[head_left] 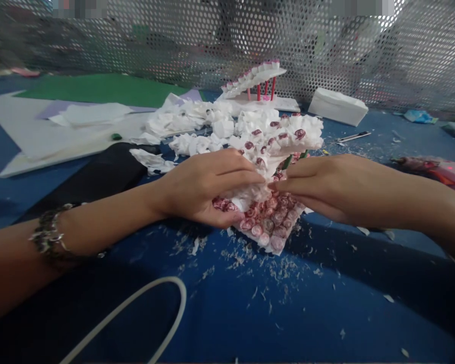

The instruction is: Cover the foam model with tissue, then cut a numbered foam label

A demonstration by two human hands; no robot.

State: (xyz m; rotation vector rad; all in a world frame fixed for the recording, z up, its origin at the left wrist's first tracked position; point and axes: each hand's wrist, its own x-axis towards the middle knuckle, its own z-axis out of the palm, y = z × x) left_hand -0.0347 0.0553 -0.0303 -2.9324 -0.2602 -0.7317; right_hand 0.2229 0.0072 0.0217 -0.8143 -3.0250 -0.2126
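A handmade model covered in paper flowers stands between my hands. Its raised, sloping top [276, 139] bears white crumpled paper and dark red rolls, and green sticks [287, 162] show under it. Pink rolled-paper roses [265, 222] cover its base. My left hand [208, 187] grips the model's left side, thumb low by the roses and fingers over the white paper. From the right, my right hand [326, 184] reaches in with fingers pressed together at the middle of the model. What those fingertips pinch is too small to make out.
Behind are white crumpled paper [189, 119], a second model on red posts [256, 81], a tissue pack [337, 106] and a craft knife [352, 137]. A pink glue gun [436, 169] lies right, a white cable [174, 293] in front. Paper scraps litter the blue table [318, 313].
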